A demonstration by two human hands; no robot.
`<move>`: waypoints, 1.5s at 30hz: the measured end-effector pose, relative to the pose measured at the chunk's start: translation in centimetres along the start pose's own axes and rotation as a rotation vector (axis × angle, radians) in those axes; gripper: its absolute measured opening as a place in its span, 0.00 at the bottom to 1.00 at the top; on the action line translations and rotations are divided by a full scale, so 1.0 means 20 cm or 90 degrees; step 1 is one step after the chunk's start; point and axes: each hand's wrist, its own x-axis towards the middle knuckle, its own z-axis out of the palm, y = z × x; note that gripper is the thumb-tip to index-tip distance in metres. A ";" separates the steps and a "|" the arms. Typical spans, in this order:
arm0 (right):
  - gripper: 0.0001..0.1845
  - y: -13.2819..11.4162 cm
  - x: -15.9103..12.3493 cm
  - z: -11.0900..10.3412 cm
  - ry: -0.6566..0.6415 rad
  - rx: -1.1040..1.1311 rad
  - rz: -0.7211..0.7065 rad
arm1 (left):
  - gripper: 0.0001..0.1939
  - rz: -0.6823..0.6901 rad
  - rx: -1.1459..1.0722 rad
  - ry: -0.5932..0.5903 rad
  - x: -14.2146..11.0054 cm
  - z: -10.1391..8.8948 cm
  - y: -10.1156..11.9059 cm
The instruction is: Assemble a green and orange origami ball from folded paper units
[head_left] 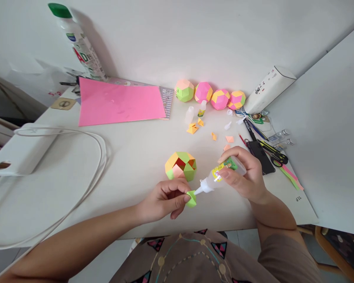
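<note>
My left hand [166, 199] pinches a small folded green paper piece [191, 199] between thumb and fingers near the table's front edge. Wrapped round a clear glue bottle [220, 174] with a yellow and green label, my right hand [244, 173] tilts it down to the left. Its white nozzle tip meets the green piece or lies very close; I cannot tell which. Just behind my left hand sits a partly built paper ball [181, 166] of orange, green and peach faces, with an opening on top showing its hollow inside.
Finished paper balls [203, 92] line the wall. Loose orange folded pieces [192, 128] and two small bottles [189, 114] lie before them. Pink paper [120, 103] is at the back left, a white cable [102, 157] at left. Scissors [279, 158], a dark phone-like object [262, 156] and pens are at right.
</note>
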 end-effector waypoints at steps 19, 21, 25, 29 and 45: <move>0.11 0.03 0.01 -0.04 -0.028 0.043 0.062 | 0.07 0.167 0.251 0.024 -0.01 0.01 0.05; 0.12 0.07 0.01 -0.04 0.014 0.050 0.072 | 0.05 0.278 0.422 0.021 -0.02 0.00 0.05; 0.13 0.11 0.06 -0.01 0.117 0.030 0.061 | 0.09 0.477 0.701 -0.020 -0.03 -0.01 0.00; 0.12 0.05 0.14 0.06 0.131 -0.114 -0.062 | 0.10 0.591 0.864 0.005 -0.02 -0.01 -0.02; 0.12 -0.07 0.38 0.23 -0.160 -0.362 -0.204 | 0.06 0.635 1.004 -0.011 0.08 -0.03 -0.09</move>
